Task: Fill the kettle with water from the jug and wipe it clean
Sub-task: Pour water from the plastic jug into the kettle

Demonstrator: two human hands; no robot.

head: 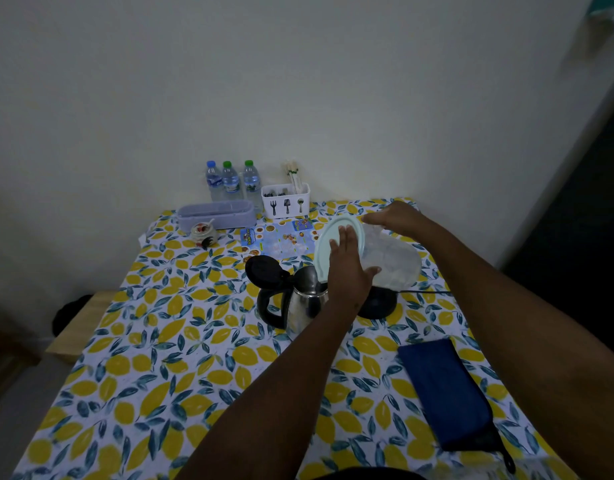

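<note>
**Jug tipped over the open kettle**

Your two hands hold a translucent plastic jug (pixel 390 259) on its side above the kettle (pixel 300 299). The jug is a soft-edged cylinder, cloudy and pale, closed by a round, smooth, pale mint lid (pixel 336 247) that faces left and down toward the kettle's mouth. Your left hand (pixel 349 268) lies flat against that lid, fingers straight and together, thumb hooked under the jug's body; its grip is open-palmed, pressing rather than wrapping. Your right hand (pixel 397 218) covers the far upper side of the jug, fingers spread over it; how tightly it closes you cannot tell from here.

The kettle is polished steel, shiny and rounded, with a black plastic handle and a round black lid (pixel 264 270) swung up and back. It stands on the tabletop just left of its black round base (pixel 378 304), from which a dark cord runs right.

A folded dark blue cloth (pixel 446 393), matte and rectangular, lies near your right forearm.

The tabletop (pixel 153 358) wears a glossy cover printed with yellow lemons and blue-green leaves. At the far edge stand three clear water bottles (pixel 231 181), a white cutlery caddy (pixel 286 200) and a long lilac box (pixel 217 214). The wall behind is plain and pale; the light is dim.
</note>
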